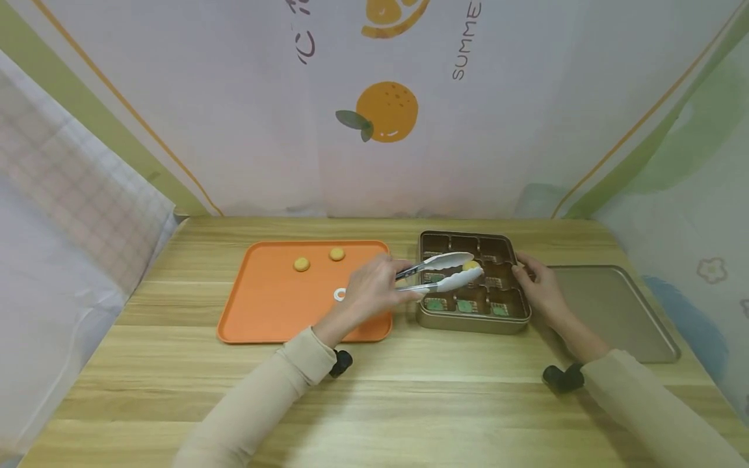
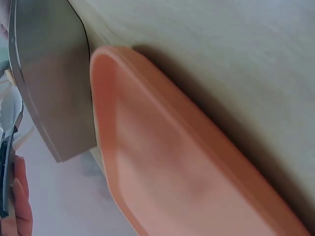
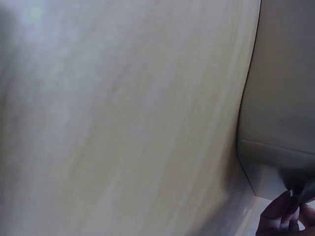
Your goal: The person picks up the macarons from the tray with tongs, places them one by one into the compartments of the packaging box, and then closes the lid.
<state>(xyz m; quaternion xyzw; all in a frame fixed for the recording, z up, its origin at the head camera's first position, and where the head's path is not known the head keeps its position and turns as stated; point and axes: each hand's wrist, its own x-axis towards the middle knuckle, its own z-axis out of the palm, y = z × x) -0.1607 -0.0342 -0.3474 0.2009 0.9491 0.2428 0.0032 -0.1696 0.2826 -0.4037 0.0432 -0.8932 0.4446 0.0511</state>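
On the left of the head view, an orange tray (image 1: 266,305) lies flat on the desk (image 1: 409,409), with two round yellow biscuits (image 1: 301,264) apart near its far edge, likely lying singly so each can be pinched cleanly. Across the tray's right edge, the left hand (image 1: 371,286) has its fingers wrapped round white-tipped tongs (image 1: 447,261), pointed rightward so the tips reach over the tin (image 1: 474,322). Between those tips, over the tin's middle, sits another yellow biscuit (image 1: 470,265); whether it touches a compartment I cannot tell. Right of centre, the right hand (image 1: 541,286) grips the tin's right side, fingers bent at its wall and rim, apparently to steady it; beyond lies a flat lid (image 1: 617,315), seemingly set aside to leave the compartments exposed
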